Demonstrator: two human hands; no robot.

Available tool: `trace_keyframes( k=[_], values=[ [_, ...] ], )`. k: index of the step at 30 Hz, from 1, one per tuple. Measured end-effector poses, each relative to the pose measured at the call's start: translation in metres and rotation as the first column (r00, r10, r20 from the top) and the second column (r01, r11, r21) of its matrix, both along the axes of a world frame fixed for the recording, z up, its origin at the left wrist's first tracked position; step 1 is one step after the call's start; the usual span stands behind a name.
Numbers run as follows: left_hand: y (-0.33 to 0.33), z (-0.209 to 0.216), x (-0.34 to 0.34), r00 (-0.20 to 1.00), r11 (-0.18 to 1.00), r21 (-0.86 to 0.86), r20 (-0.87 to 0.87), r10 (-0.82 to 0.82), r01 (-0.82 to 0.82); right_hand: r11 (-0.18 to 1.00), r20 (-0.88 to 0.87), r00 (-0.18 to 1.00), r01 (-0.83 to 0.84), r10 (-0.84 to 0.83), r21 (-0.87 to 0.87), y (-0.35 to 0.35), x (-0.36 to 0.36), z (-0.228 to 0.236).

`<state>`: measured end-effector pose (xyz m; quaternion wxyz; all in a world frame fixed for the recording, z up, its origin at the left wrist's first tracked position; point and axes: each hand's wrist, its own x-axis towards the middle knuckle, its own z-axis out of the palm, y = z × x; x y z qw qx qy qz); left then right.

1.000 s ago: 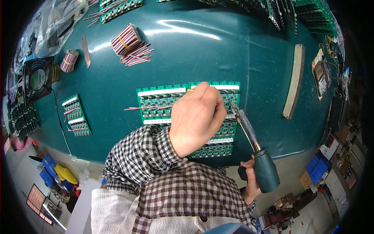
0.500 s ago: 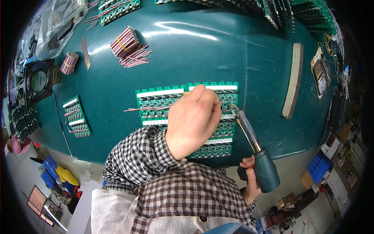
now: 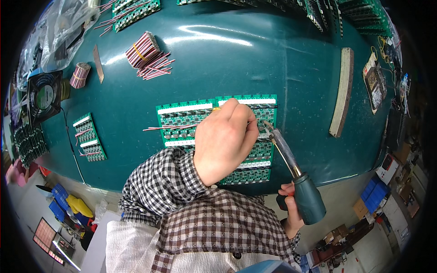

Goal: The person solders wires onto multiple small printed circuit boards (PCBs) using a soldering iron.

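Note:
A green panel of circuit boards (image 3: pixel 182 119) lies on the teal table in front of me. My left hand (image 3: pixel 225 139) rests on it, fingers closed on a thin red and white wire (image 3: pixel 168 128) that sticks out to the left. My right hand (image 3: pixel 291 211) grips the dark green handle of a soldering iron (image 3: pixel 298 179). The iron's metal tip points up to the boards just right of my left hand's knuckles. The left hand hides the spot where wire and tip meet.
A bundle of red and white wires (image 3: pixel 144 52) and loose ones lie at the back left. A small green board (image 3: pixel 90 136) sits left, a fan (image 3: pixel 43 96) farther left. A wooden strip (image 3: pixel 342 93) lies right. More boards (image 3: pixel 318 11) line the far edge.
My left hand has shifted slightly left and down on the panel, carrying the wire with it. The soldering iron stays at nearly the same place.

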<state>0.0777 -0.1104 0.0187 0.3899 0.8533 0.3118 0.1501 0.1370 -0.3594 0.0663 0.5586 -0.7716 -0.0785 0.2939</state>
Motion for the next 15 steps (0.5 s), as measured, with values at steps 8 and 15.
trace_keyframes(
  k=[8,15],
  values=[
    [-0.0016,-0.002,-0.0007,1.0,1.0,0.027,0.018,0.008,-0.009,0.999,0.058,0.998,-0.032,0.032,0.0,-0.001,-0.0007,-0.0041],
    [-0.0021,-0.0039,0.0002,1.0,0.999,0.032,0.025,0.013,-0.014,0.999,0.054,0.998,-0.039,0.039,0.002,-0.0011,-0.0003,-0.0047]
  ],
)
